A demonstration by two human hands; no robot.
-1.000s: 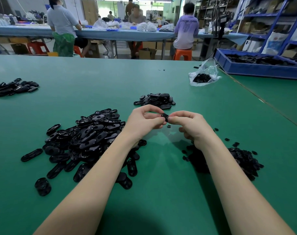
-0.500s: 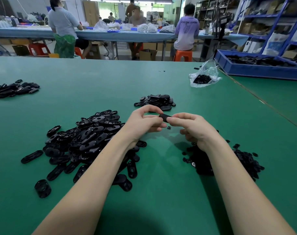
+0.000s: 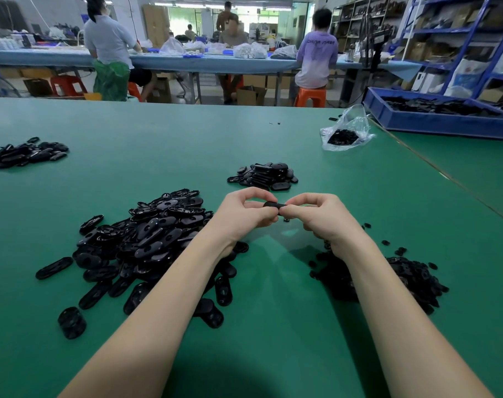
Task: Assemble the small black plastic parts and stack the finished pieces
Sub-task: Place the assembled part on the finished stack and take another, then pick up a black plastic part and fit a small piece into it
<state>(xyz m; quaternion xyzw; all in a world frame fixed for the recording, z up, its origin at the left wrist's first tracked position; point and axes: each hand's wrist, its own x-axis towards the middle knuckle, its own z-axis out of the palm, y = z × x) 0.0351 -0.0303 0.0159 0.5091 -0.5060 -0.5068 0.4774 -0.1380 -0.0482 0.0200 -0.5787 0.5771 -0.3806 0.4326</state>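
**Both hands pinch one black part above the green table**

The green table (image 3: 187,139) spreads under everything. Left of the fingers lies the big heap of oval black shells (image 3: 146,239), partly under the left forearm. Right of and nearer than the fingers, a heap of small black pieces (image 3: 411,280) lies beside the right wrist. Just beyond the fingertips sits the stack of finished pieces (image 3: 266,176). Farther off, beyond and right of the fingers, are a blue bin (image 3: 434,122) of black parts and a clear plastic bag (image 3: 348,133); far to the left is another small pile (image 3: 23,153).

The left hand (image 3: 244,214) and right hand (image 3: 322,216) meet in the middle, fingers curled. Between their thumbs and forefingers they grasp a black plastic part (image 3: 273,204), one hand at each end, held above the table. A tiny black piece (image 3: 286,220) lies just beneath the fingertips.
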